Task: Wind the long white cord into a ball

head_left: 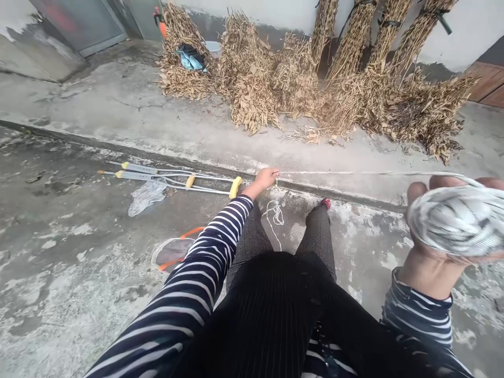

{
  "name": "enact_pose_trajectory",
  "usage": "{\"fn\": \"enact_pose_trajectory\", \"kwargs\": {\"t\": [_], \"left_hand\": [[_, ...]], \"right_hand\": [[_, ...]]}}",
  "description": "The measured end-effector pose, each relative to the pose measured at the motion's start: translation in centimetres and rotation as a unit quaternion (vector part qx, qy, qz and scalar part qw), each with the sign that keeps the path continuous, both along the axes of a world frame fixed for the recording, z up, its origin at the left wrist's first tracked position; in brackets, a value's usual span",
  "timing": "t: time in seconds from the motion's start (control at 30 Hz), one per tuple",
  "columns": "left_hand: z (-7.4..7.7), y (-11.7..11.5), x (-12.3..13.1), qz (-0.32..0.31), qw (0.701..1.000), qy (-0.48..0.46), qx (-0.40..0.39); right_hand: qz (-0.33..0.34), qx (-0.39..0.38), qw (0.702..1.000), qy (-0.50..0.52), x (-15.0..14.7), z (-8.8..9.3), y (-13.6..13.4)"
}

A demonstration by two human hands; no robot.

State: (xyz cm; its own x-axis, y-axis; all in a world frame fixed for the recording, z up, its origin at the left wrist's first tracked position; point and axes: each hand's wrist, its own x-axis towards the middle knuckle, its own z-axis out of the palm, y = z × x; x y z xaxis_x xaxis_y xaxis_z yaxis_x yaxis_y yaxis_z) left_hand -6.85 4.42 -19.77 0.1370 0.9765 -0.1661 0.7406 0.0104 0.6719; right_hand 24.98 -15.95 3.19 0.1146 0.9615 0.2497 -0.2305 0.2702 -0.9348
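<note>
A thick coil of white rope (452, 220) fills my right hand (433, 262), raised at the right edge of the view. Its fingers are wrapped round behind the coil and partly hidden by it. From there a single strand (354, 172) runs nearly level to my left hand (266, 178), which is closed on it out in front of my legs. Below the left hand the rope's tail dangles, and a loose tangle of white cord (275, 213) shows between my legs.
Crutches (177, 181) with yellow pads lie at left beside a crumpled clear plastic bag (147, 197). An orange-trimmed round item (173, 253) is partly behind my left sleeve. A low concrete step (197, 126) crosses ahead; dried plant bundles (260, 73) lean on the wall.
</note>
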Motion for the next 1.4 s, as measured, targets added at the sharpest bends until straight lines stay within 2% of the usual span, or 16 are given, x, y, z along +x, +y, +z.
{"fn": "enact_pose_trajectory", "kwargs": {"t": [0.07, 0.1, 0.17, 0.23, 0.3, 0.4, 0.47, 0.57, 0.7, 0.83, 0.97, 1.07, 1.17, 1.27, 1.33, 1.4], "left_hand": [[0.1, 0.5, -0.8, 0.017, 1.000, 0.014, -0.011], [0.4, 0.7, -0.9, 0.025, 0.999, 0.023, -0.018], [1.4, 0.9, -0.4, 0.030, 0.999, 0.022, -0.021], [3.2, 0.3, 1.0, 0.010, 0.999, -0.042, -0.005], [5.5, -1.4, 2.9, -0.039, 0.984, -0.175, 0.012], [9.5, -5.4, 5.3, -0.146, 0.921, -0.361, -0.014], [11.8, -7.8, 6.1, -0.192, 0.891, -0.409, -0.037], [13.6, -9.6, 6.2, -0.214, 0.879, -0.424, -0.040], [14.1, -9.3, 5.6, -0.222, 0.905, -0.364, 0.003], [15.4, -8.9, 4.6, -0.275, 0.930, -0.210, 0.123], [17.5, -8.7, 3.7, -0.322, 0.913, -0.028, 0.250], [18.7, -8.4, 3.7, -0.324, 0.902, 0.036, 0.282], [19.1, -8.1, 4.3, -0.309, 0.925, -0.017, 0.220], [18.7, -7.7, 4.5, -0.272, 0.951, -0.136, 0.052], [18.4, -7.5, 4.3, -0.253, 0.946, -0.196, -0.058], [18.3, -7.3, 3.8, -0.255, 0.934, -0.214, -0.127]], "right_hand": [[0.003, 0.056, 0.996, 0.065, 0.1, -0.2, 0.2], [0.028, 0.067, 0.994, 0.077, -0.1, -0.6, 0.5], [0.094, 0.042, 0.994, 0.041, -0.6, -2.0, 1.5], [0.131, -0.028, 0.991, 0.003, -1.5, -3.7, 2.8], [0.161, -0.098, 0.982, -0.008, -2.5, -5.3, 4.1], [0.190, -0.153, 0.970, -0.002, -3.7, -6.8, 5.2], [0.204, -0.168, 0.965, -0.006, -4.0, -7.3, 5.6], [0.217, -0.169, 0.961, -0.015, -4.1, -7.4, 5.7], [0.206, -0.164, 0.964, -0.033, -4.0, -7.3, 5.7], [0.194, -0.167, 0.964, -0.067, -3.9, -7.3, 5.7], [0.168, -0.180, 0.962, -0.120, -3.9, -7.5, 6.2], [0.155, -0.184, 0.957, -0.165, -4.1, -7.6, 6.8], [0.161, -0.175, 0.953, -0.187, -4.3, -7.6, 7.3], [0.165, -0.162, 0.954, -0.192, -4.2, -7.9, 7.6], [0.158, -0.166, 0.954, -0.195, -3.9, -8.3, 7.9], [0.150, -0.175, 0.954, -0.195, -3.6, -8.7, 8.2]]}}
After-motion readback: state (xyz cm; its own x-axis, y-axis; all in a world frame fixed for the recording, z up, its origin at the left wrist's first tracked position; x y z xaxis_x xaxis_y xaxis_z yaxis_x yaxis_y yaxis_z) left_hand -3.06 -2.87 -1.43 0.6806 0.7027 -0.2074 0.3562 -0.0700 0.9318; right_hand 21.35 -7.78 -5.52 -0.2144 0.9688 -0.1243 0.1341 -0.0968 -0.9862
